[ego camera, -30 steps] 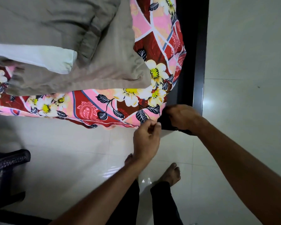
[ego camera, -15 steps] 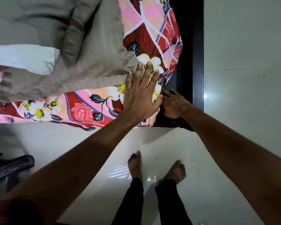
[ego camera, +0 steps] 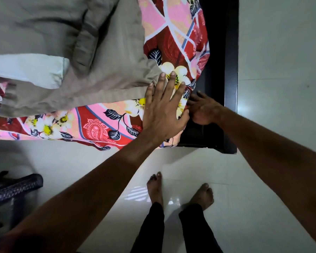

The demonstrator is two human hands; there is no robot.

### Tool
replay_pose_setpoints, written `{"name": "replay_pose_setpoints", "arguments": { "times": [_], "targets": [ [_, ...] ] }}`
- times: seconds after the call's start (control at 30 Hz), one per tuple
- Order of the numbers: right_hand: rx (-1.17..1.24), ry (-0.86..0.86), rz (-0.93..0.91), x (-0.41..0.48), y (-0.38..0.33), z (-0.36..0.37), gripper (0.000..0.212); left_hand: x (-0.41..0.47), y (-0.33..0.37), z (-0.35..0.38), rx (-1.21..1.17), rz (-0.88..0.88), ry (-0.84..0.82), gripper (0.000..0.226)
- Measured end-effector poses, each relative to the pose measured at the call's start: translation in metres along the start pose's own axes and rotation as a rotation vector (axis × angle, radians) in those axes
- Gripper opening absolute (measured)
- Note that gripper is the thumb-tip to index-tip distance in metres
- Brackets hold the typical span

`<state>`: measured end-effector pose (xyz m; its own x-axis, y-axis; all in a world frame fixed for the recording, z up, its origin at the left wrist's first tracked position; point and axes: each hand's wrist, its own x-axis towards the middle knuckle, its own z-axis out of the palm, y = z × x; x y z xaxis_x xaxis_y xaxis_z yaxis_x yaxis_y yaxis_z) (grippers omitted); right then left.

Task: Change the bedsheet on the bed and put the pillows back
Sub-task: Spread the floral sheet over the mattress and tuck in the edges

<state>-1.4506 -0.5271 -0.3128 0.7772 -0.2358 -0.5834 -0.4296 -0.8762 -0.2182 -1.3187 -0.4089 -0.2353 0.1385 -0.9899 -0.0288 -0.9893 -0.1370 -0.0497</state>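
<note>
With the left hand spread flat on the bedsheet and the right hand half hidden, its hold unclear, the sheet's corner may slip loose if the pressing eases.

Printed floral cloth bedsheet, smooth, slight sheen; matt wrinkled grey cloth pillow; dark glossy bed frame; glossy white floor tiles.

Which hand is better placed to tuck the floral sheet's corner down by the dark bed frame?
Probably the right hand: it sits at the corner edge of the floral sheet, against the dark bed frame. The left hand lies flat on top, fingers spread, pinning the sheet.
</note>
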Motion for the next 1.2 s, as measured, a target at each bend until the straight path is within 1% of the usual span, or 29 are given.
{"name": "replay_pose_setpoints", "arguments": {
  "times": [0.07, 0.13, 0.2, 0.27, 0.33, 0.4, 0.47, 0.53, 0.57, 0.6, 0.63, 0.7, 0.73, 0.77, 0.8, 0.83, 0.93, 1.0, 1.07, 1.1, 1.2],
  "targets": [
    [0.037, -0.02, 0.028, -0.001, -0.003, -0.003, 0.067, -0.001, -0.001, 0.002, 0.005, 0.01, 0.015, 0.073],
    [0.094, -0.023, 0.049, -0.005, -0.005, -0.01, 0.061, 0.0, 0.001, 0.001, 0.0, 0.016, 0.018, 0.073],
    [0.104, -0.007, 0.083, -0.017, -0.006, -0.015, 0.056, 0.0, 0.002, 0.001, -0.006, 0.018, 0.01, 0.073],
    [0.099, -0.027, 0.112, -0.028, -0.008, -0.012, 0.058, -0.002, 0.0, 0.0, -0.029, 0.024, 0.011, 0.072],
    [0.068, -0.074, 0.103, -0.032, -0.019, -0.005, 0.059, -0.001, -0.003, -0.002, -0.101, 0.04, 0.063, 0.068],
    [0.028, -0.059, 0.072, -0.025, -0.029, 0.005, 0.062, -0.003, -0.005, -0.007, -0.209, 0.065, 0.134, 0.064],
    [0.044, -0.044, 0.104, -0.02, -0.034, 0.014, 0.068, -0.014, -0.007, -0.014, -0.272, 0.073, 0.181, 0.062],
    [0.125, -0.046, 0.14, -0.022, -0.042, 0.017, 0.07, -0.036, -0.019, -0.018, -0.274, 0.009, 0.157, 0.063],
    [0.16, -0.036, 0.153, -0.031, -0.051, 0.017, 0.067, -0.05, -0.028, -0.017, -0.266, -0.026, 0.137, 0.064],
    [0.176, -0.003, 0.169, -0.042, -0.06, 0.016, 0.061, -0.064, -0.036, -0.015, -0.248, -0.049, 0.128, 0.064],
    [0.229, 0.07, 0.197, -0.056, -0.07, 0.015, 0.053, -0.078, -0.045, -0.012, -0.226, -0.053, 0.112, 0.065],
    [0.366, 0.289, 0.295, -0.083, -0.093, 0.017, 0.034, -0.1, -0.062, -0.007, -0.185, -0.03, 0.054, 0.065],
    [0.406, 0.389, 0.323, -0.095, -0.106, 0.02, 0.028, -0.108, -0.069, -0.003, -0.157, -0.01, 0.026, 0.065],
    [0.434, 0.435, 0.326, -0.103, -0.117, 0.026, 0.027, -0.114, -0.073, -0.001, -0.12, 0.006, 0.002, 0.066],
    [0.456, 0.441, 0.309, -0.104, -0.125, 0.034, 0.03, -0.118, -0.075, 0.001, -0.088, 0.021, -0.025, 0.066],
    [0.477, 0.41, 0.289, -0.102, -0.129, 0.041, 0.035, -0.119, -0.075, 0.003, -0.065, 0.03, -0.045, 0.067],
    [0.498, 0.272, 0.219, -0.086, -0.138, 0.058, 0.051, -0.115, -0.067, 0.0, -0.052, -0.001, -0.076, 0.07],
    [0.475, 0.247, 0.229, -0.079, -0.142, 0.066, 0.061, -0.115, -0.06, -0.005, -0.096, 0.004, -0.079, 0.071],
    [0.409, 0.213, 0.281, -0.084, -0.156, 0.072, 0.07, -0.127, -0.055, -0.011, -0.193, 0.049, -0.075, 0.07],
    [0.384, 0.213, 0.317, -0.09, -0.166, 0.074, 0.072, -0.136, -0.054, -0.014, -0.263, 0.061, -0.058, 0.069],
    [0.397, 0.358, 0.386, -0.108, -0.207, 0.079, 0.067, -0.179, -0.062, -0.009, -0.416, -0.005, 0.002, 0.061]
  ]
}}
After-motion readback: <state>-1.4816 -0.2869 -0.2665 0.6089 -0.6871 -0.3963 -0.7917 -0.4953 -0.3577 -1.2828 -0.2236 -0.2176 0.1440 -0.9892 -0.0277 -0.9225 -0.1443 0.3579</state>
